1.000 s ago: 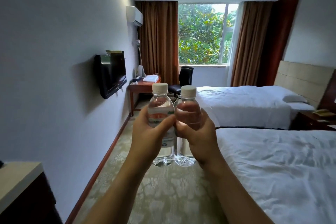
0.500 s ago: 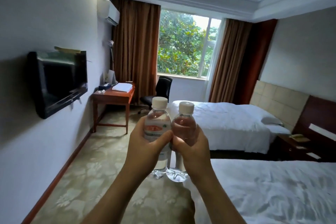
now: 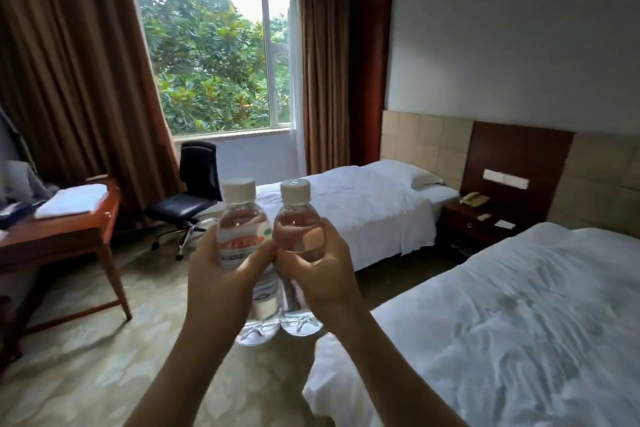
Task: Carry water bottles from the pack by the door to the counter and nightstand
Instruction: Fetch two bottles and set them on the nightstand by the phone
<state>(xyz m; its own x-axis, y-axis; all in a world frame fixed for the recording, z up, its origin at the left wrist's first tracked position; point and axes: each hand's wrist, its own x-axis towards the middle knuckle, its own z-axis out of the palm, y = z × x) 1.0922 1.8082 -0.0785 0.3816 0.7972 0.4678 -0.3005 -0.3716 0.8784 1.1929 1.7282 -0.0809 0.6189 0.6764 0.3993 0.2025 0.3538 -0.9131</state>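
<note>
Two hands, left hand (image 3: 221, 274) and right hand (image 3: 325, 274), are each gripping an upright water bottle, left bottle (image 3: 244, 236) and right bottle (image 3: 298, 232), fingers curled around, bottles touching, with the nightstand (image 3: 478, 222) standing far right between the beds.

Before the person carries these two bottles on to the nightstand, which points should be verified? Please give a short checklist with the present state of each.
1. Left hand grips the left bottle: ok.
2. Right hand grips the right bottle: ok.
3. Both caps on: ok.
4. Nightstand in view between the beds: ok.
5. Free room on its top beside the telephone: ok, some bare wood shows.
6. Floor path between the beds free of obstacles: cannot tell, the near bed hides part of it.
</note>
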